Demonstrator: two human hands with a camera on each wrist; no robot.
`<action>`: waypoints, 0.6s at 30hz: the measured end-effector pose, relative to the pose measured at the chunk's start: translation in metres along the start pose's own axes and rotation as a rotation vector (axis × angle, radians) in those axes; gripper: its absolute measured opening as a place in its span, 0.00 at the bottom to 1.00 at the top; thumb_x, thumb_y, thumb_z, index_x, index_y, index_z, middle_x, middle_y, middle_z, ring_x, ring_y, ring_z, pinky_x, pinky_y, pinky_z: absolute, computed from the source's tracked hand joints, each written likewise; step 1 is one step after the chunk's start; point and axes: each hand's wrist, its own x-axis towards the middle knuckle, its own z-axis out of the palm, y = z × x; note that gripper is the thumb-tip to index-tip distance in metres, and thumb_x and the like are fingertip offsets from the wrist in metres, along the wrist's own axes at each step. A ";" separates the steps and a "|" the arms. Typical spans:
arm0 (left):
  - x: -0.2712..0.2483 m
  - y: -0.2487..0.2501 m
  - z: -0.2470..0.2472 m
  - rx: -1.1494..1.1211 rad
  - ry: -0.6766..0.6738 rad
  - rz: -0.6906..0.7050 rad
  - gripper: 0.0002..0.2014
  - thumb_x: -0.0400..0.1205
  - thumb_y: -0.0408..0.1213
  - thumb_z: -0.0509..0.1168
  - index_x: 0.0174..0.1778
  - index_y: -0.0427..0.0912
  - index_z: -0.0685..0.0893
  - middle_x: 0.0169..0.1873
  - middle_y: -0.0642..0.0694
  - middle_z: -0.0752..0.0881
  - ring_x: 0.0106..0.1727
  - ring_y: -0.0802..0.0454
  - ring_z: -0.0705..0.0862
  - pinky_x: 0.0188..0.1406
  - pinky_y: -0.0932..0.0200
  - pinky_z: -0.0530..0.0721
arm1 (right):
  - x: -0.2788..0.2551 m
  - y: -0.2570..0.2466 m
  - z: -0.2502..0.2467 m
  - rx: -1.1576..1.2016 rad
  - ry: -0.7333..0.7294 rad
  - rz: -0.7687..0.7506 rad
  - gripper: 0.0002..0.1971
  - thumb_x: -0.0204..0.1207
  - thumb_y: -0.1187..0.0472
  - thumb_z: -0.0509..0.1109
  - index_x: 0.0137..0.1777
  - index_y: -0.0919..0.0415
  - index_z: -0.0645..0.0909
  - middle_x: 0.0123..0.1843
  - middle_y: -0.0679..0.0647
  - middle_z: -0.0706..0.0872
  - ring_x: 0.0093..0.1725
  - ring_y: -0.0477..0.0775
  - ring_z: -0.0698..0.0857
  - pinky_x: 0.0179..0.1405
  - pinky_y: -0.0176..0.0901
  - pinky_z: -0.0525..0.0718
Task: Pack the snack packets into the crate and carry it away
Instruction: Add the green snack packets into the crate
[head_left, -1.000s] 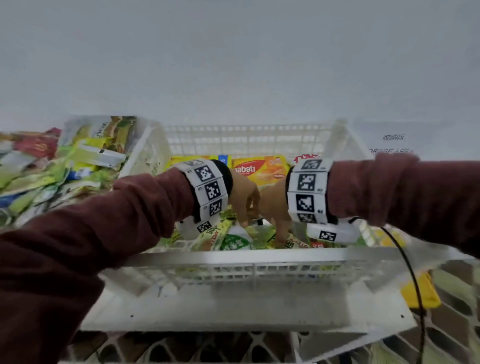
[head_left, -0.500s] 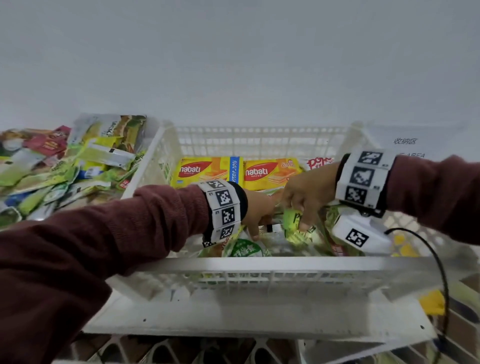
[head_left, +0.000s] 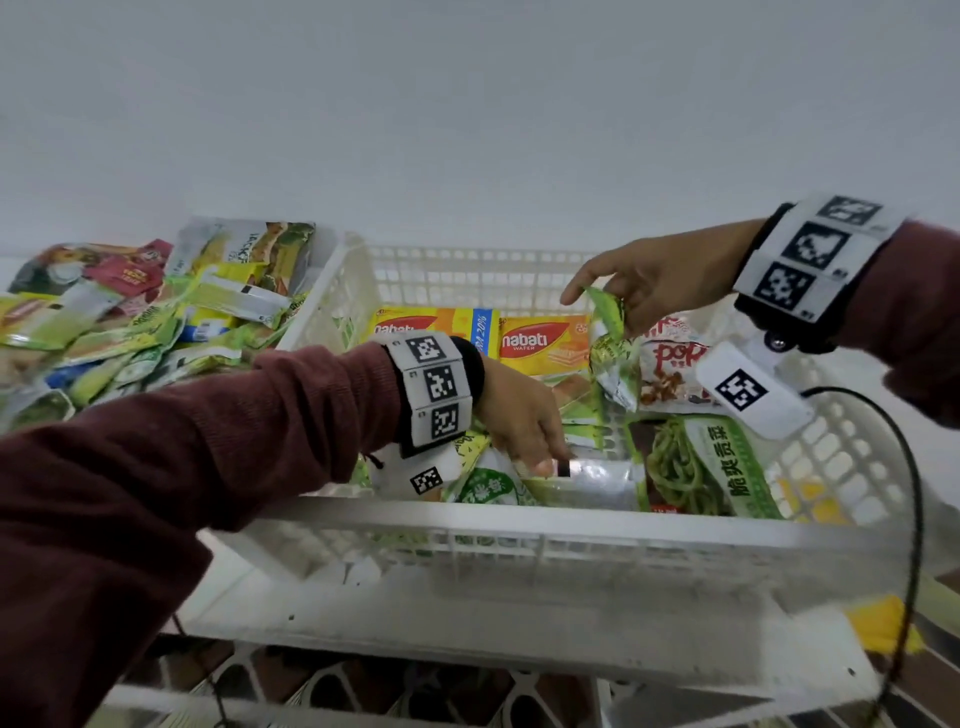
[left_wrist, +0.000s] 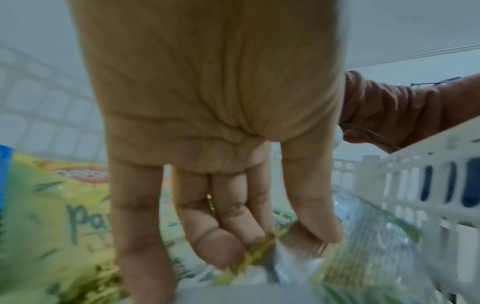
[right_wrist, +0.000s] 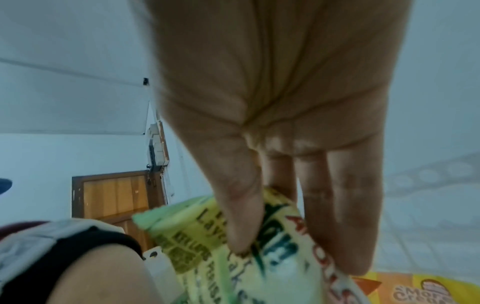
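Note:
A white slatted crate (head_left: 519, 525) stands in the middle and holds several snack packets, among them two orange wafer packs (head_left: 545, 345). My right hand (head_left: 608, 304) hovers over the crate's far right and pinches a pale green packet (head_left: 610, 343) by its top edge, so that it hangs down. The right wrist view shows thumb and fingers (right_wrist: 239, 232) clamped on that packet (right_wrist: 272, 267). My left hand (head_left: 550, 462) reaches down into the crate near its front. Its fingertips (left_wrist: 221, 246) pinch the edge of a silver-backed green packet (head_left: 592, 480).
A heap of loose green, yellow and red packets (head_left: 130, 322) lies on the surface left of the crate. In the crate's right half are a popcorn bag (head_left: 670, 364) and a green vegetable packet (head_left: 696, 462). A black cable (head_left: 909, 519) hangs from my right wrist past the crate's right side.
My right hand has risen up and to the right, lifting the pale green packet off the pile in the crate. My left hand stays low in the crate, a little further right.

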 end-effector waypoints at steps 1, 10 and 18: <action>0.001 0.003 0.003 0.034 0.001 0.013 0.18 0.82 0.35 0.63 0.68 0.35 0.78 0.38 0.52 0.81 0.35 0.63 0.75 0.40 0.70 0.74 | 0.002 0.001 0.002 -0.015 -0.004 0.004 0.24 0.73 0.76 0.68 0.65 0.56 0.71 0.40 0.51 0.87 0.29 0.38 0.85 0.39 0.38 0.84; -0.054 0.007 -0.041 0.012 0.415 -0.071 0.09 0.79 0.39 0.66 0.36 0.41 0.75 0.27 0.52 0.74 0.26 0.61 0.71 0.24 0.71 0.69 | 0.010 0.000 -0.002 -0.124 0.144 -0.023 0.14 0.72 0.68 0.73 0.54 0.64 0.75 0.47 0.64 0.88 0.39 0.57 0.83 0.44 0.53 0.84; -0.103 -0.033 -0.054 -0.189 0.425 -0.346 0.07 0.83 0.33 0.59 0.40 0.43 0.70 0.38 0.42 0.87 0.36 0.47 0.85 0.31 0.60 0.79 | 0.045 -0.016 0.022 -0.219 -0.055 0.017 0.24 0.75 0.67 0.70 0.68 0.59 0.67 0.54 0.60 0.84 0.39 0.57 0.82 0.32 0.43 0.83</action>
